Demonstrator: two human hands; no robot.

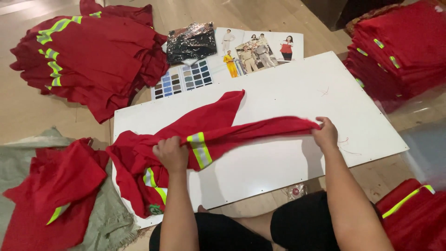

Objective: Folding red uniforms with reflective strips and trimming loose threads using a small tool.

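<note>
A red work garment (218,128) with yellow-and-silver reflective bands lies stretched across a white board (297,93) on the floor. My left hand (171,153) grips the bunched cloth beside a reflective band near the board's left side. My right hand (326,134) pinches the garment's far end at the right, and the cloth is pulled taut between the two hands. Part of the garment hangs crumpled off the board's left front corner.
Piles of similar red garments: back left (88,56), back right (399,46), front right (413,214), and front left (46,195) on a grey-green sack (107,218). Colour swatch cards (183,79), printed photo sheets (260,49) and a shiny black bag (190,42) lie behind the board.
</note>
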